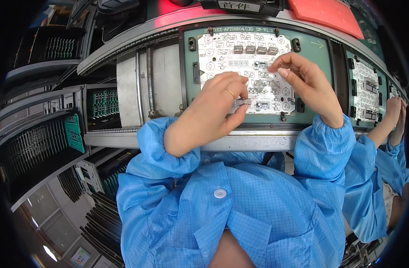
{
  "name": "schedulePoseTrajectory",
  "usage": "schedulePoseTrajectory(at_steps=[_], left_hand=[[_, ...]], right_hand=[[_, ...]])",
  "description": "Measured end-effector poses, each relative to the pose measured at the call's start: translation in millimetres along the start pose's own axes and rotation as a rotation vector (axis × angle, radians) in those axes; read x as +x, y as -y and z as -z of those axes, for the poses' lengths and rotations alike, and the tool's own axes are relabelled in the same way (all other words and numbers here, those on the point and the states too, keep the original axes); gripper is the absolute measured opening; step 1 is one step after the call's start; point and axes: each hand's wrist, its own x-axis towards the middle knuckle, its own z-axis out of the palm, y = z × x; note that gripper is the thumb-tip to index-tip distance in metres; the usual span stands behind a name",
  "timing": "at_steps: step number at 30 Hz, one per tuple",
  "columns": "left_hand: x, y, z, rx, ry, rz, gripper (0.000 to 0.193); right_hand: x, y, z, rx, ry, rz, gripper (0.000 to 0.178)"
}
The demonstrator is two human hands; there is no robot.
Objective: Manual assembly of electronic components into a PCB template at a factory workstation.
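A white circuit board [204, 56] printed with component outlines lies in a green carrier frame [316, 60]. Over its lower left part, my left hand [215, 100] wears a ring and curls thumb and fingers around a small grey rectangular component [243, 102], low against the board. My right hand [308, 85] hovers over the board's right side, thumb and forefinger drawn together; what sits between them is too small to make out. Several dark block-shaped components [250, 49] stand in a row near the board's far edge. Between my hands lies a cluster of thin-leaded parts [264, 86].
Metal conveyor rails [258, 143] run along the near side. Racks of green boards [72, 131] stand at left. A red foam sheet [327, 17] lies at the back. Another carrier with a board [366, 91] sits to the right, beside a co-worker's hands [394, 111].
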Motion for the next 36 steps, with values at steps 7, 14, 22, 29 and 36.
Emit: schedulePoseTrajectory(at_steps=[7, 14, 22, 29, 36], left_hand=[[-14.6, -13.9, 11.8, -0.068, 0.046, 0.07, 0.024], [2.3, -4.5, -1.3, -0.044, -0.006, -0.015, 0.023], [2.8, -6.0, -24.5, 0.042, 0.028, -0.043, 0.02], [0.8, -2.3, -24.7, -0.033, 0.059, -0.067, 0.02], [-13.5, -12.3, -13.9, -0.235, 0.118, -0.013, 0.02]], right_hand=[[-31.4, 7.6, -1.5, 0.119, 0.057, 0.016, 0.02], [-34.1, -1.6, -1.1, 0.097, -0.113, -0.052, 0.022], [-49.5, 1.7, -11.4, -0.033, -0.01, -0.154, 0.021], [-61.4, 9.2, -16.8, -0.032, 0.006, -0.139, 0.019], [-73.5, 3.8, -22.8, 0.209, -0.107, -0.017, 0.017]])
